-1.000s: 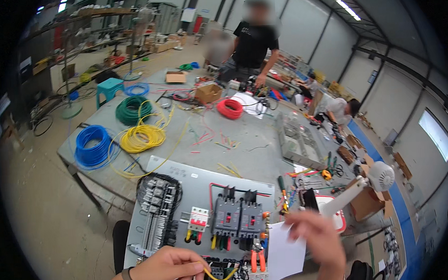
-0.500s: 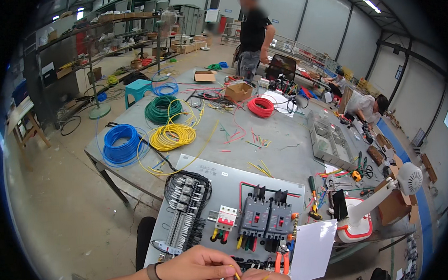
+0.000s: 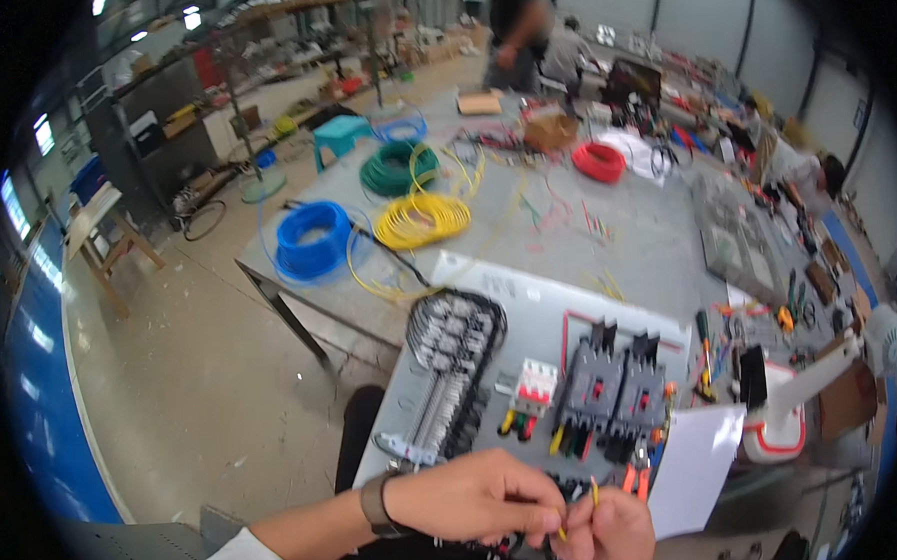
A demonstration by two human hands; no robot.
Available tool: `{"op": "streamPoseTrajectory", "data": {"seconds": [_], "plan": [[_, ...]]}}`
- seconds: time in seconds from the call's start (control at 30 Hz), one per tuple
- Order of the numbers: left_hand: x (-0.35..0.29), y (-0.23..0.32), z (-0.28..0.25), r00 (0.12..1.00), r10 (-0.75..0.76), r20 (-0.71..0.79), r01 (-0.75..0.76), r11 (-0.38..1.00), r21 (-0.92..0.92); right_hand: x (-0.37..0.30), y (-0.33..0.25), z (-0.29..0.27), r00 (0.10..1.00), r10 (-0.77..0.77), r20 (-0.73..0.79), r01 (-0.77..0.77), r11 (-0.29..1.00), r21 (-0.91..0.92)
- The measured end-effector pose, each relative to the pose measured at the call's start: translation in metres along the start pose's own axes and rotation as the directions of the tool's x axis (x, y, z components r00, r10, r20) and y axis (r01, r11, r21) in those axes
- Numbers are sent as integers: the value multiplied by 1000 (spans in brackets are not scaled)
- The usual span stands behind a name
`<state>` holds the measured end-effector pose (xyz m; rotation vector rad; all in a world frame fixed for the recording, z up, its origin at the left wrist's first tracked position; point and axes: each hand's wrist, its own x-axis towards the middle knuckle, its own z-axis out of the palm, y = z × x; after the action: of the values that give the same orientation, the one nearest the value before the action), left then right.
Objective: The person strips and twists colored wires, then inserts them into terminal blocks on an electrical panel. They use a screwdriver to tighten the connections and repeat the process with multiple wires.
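Note:
Above the near edge of a grey mounting panel (image 3: pixel 478 279), both hands are close together. My left hand (image 3: pixel 468 499), with a dark band at its wrist, has thumb and forefinger pinched on a short yellow wire (image 3: pixel 595 494). My right hand (image 3: pixel 620 529) is closed on the same wire, whose end sticks up past the fingers; part of it is hidden. On the panel behind them are two dark grey circuit breakers (image 3: pixel 591 386), a small white-and-red breaker (image 3: pixel 536 384) and a terminal strip (image 3: pixel 442 412) bundled with black wires. Orange-handled pliers (image 3: pixel 637 480) lie near my right hand.
Coils of blue (image 3: pixel 312 241), green (image 3: pixel 397 169), yellow (image 3: pixel 424 221) and red wire (image 3: pixel 599 163) lie on the table. At the right are white paper (image 3: pixel 699 469), a white fan (image 3: pixel 813 379), hand tools and a grey parts tray (image 3: pixel 735 237). People are in the background.
My view has swung left, so the scene sits further right. The wire's end now points up at my right fingers; before, the wire lay across between both hands.

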<state>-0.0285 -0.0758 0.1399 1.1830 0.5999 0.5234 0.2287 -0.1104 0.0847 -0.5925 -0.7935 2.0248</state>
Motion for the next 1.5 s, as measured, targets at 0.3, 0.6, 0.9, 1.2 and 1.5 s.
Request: {"op": "streamPoseTrajectory", "data": {"seconds": [0.3,0.6,0.9,1.2,1.5], "plan": [[2,-3,-5,996,-59,-61,58,998,-7,27,-11,12,998,-9,56,4,996,87],[7,-10,0,998,-11,-56,6,996,-85,12,5,9,986,-165,-8,165,986,22],[5,-21,-4,997,73,-31,-74,996,-52,1,6,23,990,-139,3,139,986,-91],[12,-21,-1,992,51,111,-49,999,-19,-4,-3,25,995,-69,75,79,985,-152],[10,-27,-4,991,45,125,-52,997,49,-2,-1,16,996,42,81,-34,994,-100]]}}
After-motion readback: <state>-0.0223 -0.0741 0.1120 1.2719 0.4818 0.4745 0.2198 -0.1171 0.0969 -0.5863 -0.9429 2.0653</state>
